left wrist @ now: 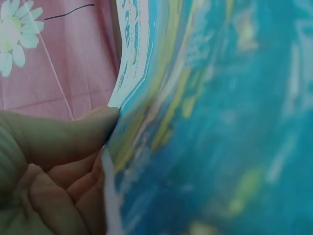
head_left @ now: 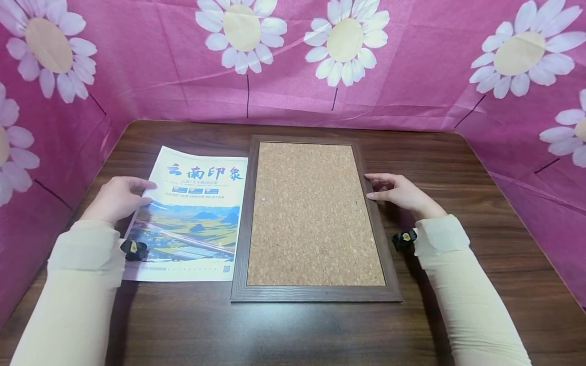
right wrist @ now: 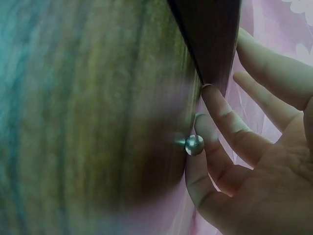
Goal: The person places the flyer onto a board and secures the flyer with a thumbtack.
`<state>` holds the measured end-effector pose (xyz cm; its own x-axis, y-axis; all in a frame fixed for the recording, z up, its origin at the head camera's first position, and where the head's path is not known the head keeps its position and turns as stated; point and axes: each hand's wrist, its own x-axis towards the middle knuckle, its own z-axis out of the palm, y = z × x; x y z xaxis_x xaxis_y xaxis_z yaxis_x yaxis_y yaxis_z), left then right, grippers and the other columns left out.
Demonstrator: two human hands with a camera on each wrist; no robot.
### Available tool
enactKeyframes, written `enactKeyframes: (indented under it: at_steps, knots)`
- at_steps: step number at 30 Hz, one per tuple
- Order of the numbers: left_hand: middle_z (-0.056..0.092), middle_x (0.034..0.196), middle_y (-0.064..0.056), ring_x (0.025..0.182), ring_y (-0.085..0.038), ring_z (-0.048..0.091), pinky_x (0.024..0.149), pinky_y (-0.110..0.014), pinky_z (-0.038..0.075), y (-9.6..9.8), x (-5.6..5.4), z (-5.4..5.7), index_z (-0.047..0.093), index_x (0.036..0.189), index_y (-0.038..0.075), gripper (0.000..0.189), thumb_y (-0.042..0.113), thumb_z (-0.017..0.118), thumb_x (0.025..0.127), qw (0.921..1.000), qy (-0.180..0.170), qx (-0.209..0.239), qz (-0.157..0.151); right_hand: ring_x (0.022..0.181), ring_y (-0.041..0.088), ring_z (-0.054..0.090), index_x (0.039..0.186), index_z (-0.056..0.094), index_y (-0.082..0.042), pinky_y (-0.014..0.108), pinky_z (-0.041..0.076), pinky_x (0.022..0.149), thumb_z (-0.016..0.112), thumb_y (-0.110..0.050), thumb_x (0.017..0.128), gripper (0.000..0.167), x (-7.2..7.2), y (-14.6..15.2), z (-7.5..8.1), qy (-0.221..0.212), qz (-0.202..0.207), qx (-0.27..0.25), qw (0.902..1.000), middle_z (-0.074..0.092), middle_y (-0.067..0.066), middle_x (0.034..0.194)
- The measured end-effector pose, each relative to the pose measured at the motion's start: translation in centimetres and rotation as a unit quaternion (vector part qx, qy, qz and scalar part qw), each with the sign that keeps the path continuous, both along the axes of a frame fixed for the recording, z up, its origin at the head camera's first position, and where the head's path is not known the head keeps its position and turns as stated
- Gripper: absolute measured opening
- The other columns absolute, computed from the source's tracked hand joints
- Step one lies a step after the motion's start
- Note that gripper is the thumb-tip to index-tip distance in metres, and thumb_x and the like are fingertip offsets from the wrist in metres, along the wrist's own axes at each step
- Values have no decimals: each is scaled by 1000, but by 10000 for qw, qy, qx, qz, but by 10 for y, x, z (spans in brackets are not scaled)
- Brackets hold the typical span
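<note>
My left hand (head_left: pixel 112 198) is at the left edge of a printed poster (head_left: pixel 201 223) with blue Chinese lettering and a landscape picture. In the left wrist view the thumb pinches the bending paper edge against the fingers. To the poster's right lies a cork board (head_left: pixel 316 213) in a dark brown wooden frame (head_left: pixel 316 294), its left side beside the sheet. My right hand (head_left: pixel 405 195) touches the frame's right side with spread fingers. A small shiny silver ball (right wrist: pixel 194 145) shows by those fingers in the right wrist view.
The board and poster lie on a dark wood-grain table (head_left: pixel 293 335). A pink cloth with large white daisies (head_left: pixel 284 96) stands around the back and sides. Black wrist cameras (head_left: pixel 134 250) sit at both cuffs, the left one over the poster.
</note>
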<state>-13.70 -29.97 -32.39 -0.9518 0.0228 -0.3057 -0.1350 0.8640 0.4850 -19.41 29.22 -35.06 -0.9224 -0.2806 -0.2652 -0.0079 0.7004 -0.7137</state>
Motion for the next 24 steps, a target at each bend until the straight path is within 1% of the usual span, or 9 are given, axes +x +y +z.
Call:
enactKeyframes:
  at_steps: [4,10,12,15,18,19,21,22,24]
  knots:
    - [39,141,-41,133,-57,33,105,-71,28,-1,-1,0,49,138,-7,48,12,56,95,9999,102,-30,29,102,16,52,148,45,-5,17,43,81,68,-20,93,61,0,-1,0,31,46,74,10000,51,26,139]
    - [37,142,-42,131,-58,35,104,-70,30,-1,-3,2,44,141,-9,54,10,59,92,9995,-39,-211,-243,103,17,52,149,43,-4,17,42,80,69,-20,94,63,-1,-2,-1,-21,67,106,9999,50,26,140]
    - [38,142,-41,131,-57,35,105,-70,29,0,-2,1,44,141,-8,55,9,60,92,9995,14,-169,-257,103,17,52,149,43,-4,17,42,81,69,-20,93,63,-1,-3,-1,-21,62,115,9999,50,26,140]
    - [38,145,-39,133,-57,34,104,-71,29,1,-1,0,44,144,-4,55,9,60,93,9997,214,57,-42,100,15,52,148,43,-4,18,42,81,69,-20,93,63,-1,-4,0,-4,63,123,9999,50,26,140]
    - [40,146,-36,129,-52,41,100,-68,36,4,1,2,43,147,1,55,10,59,95,9976,441,405,340,100,15,52,149,42,-4,18,42,80,69,-19,94,63,-1,-3,0,11,101,120,9999,49,26,140]
    - [41,145,-36,126,-50,44,97,-64,40,5,2,3,42,148,3,55,10,59,96,9963,508,521,460,101,16,52,149,42,-4,18,42,80,68,-19,94,63,-1,-3,0,12,115,125,9999,49,27,140]
    - [45,143,-34,119,-44,51,90,-47,49,7,3,6,43,149,6,56,11,60,96,9934,641,696,644,102,17,52,149,42,-4,18,43,80,68,-19,94,63,-1,-3,1,19,146,144,9998,49,27,140]
    - [48,142,-32,113,-38,55,84,-37,51,7,3,8,44,149,7,55,11,60,96,9922,736,735,694,103,17,52,149,41,-4,18,43,80,68,-19,94,63,-1,-3,1,16,158,151,9998,49,27,140]
    - [51,140,-31,106,-28,59,74,-20,49,8,3,11,45,148,8,55,11,62,96,9898,898,826,737,102,17,52,149,41,-3,18,43,80,68,-19,94,63,-2,-3,1,17,172,166,9997,49,27,140]
